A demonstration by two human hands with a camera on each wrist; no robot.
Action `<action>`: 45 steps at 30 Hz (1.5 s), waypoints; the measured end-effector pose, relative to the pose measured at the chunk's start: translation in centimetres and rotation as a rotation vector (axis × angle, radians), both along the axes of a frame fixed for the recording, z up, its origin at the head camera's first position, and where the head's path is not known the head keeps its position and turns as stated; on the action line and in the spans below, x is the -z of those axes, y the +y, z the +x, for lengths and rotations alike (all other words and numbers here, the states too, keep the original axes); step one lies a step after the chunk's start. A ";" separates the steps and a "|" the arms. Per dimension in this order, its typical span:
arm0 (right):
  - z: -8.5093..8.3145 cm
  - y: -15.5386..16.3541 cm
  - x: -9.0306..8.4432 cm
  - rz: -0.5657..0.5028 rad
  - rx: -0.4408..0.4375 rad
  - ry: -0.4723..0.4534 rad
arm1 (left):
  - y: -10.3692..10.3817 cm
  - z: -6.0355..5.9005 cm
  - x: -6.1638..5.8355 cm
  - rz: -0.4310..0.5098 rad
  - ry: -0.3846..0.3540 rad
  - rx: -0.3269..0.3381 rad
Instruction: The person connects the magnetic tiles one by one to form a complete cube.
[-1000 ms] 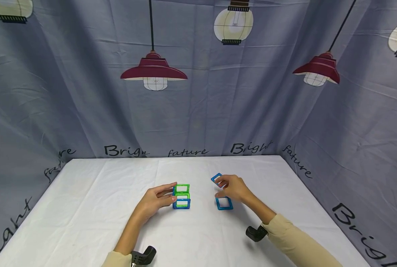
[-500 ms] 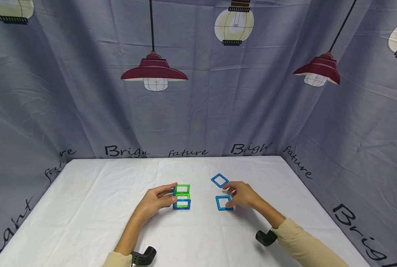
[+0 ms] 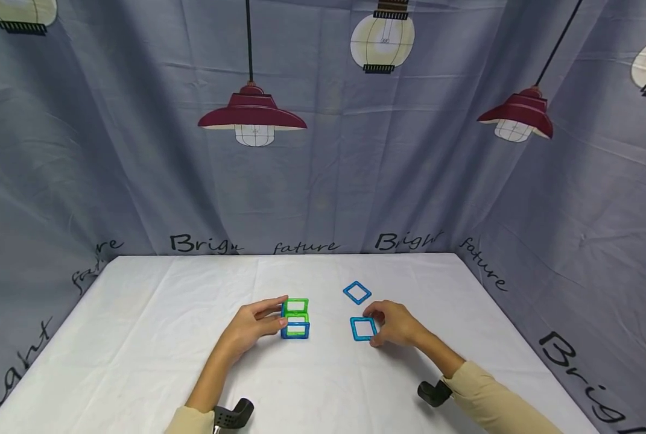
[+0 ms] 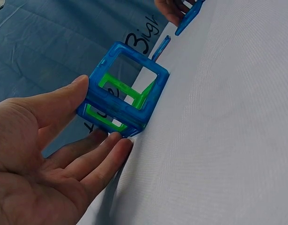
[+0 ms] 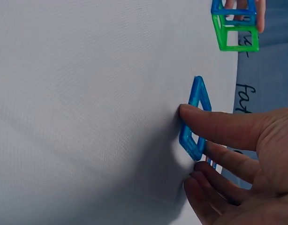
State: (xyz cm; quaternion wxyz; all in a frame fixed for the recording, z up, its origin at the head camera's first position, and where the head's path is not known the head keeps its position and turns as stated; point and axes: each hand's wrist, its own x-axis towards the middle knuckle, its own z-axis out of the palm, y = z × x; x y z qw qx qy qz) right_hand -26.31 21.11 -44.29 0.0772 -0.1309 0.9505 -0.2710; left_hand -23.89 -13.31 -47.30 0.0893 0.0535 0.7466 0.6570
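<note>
A small cube-like frame of blue and green magnetic tiles stands left of the table's middle. My left hand holds it from the left. In the left wrist view, the thumb is at the blue edge and the other fingers lie along its lower side. On the right, my right hand grips a flat blue square magnetic tile at its right edge. The right wrist view shows the thumb over that tile, with fingers at its other side. Behind it lies a second blue square tile, turned cornerwise.
A white cloth covers the table. Grey-blue curtains printed with lamps and lettering hang behind and at both sides. Each wrist wears a black camera, such as the right wrist's camera.
My right hand has moved from the rear blue tile down to the right edge of the nearer one, leaving the rear tile lying. My left hand stays at the cube-like frame.
</note>
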 end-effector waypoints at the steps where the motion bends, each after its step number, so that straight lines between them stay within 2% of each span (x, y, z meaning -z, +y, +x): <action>1: 0.0 0.0 0.0 0.001 0.006 0.004 | 0.0 0.0 0.0 -0.002 0.005 0.002; 9: 0.0 -0.8 0.0 0.018 -0.023 0.024 | 0.0 0.0 0.0 -0.005 -0.010 -0.006; 17: 0.3 -3.1 0.1 0.005 -0.084 0.056 | 0.0 0.1 -0.4 0.012 0.013 0.025; 22: 0.3 -4.6 -0.1 0.004 -0.081 0.059 | 0.0 0.1 -0.5 0.024 0.010 0.042; 32: -0.2 -6.8 0.3 -0.019 -0.083 0.051 | -0.1 0.0 -0.3 0.018 0.013 0.033; 45: -0.6 -7.8 0.6 0.012 -0.076 0.054 | 0.0 0.0 -0.4 0.038 0.001 0.031</action>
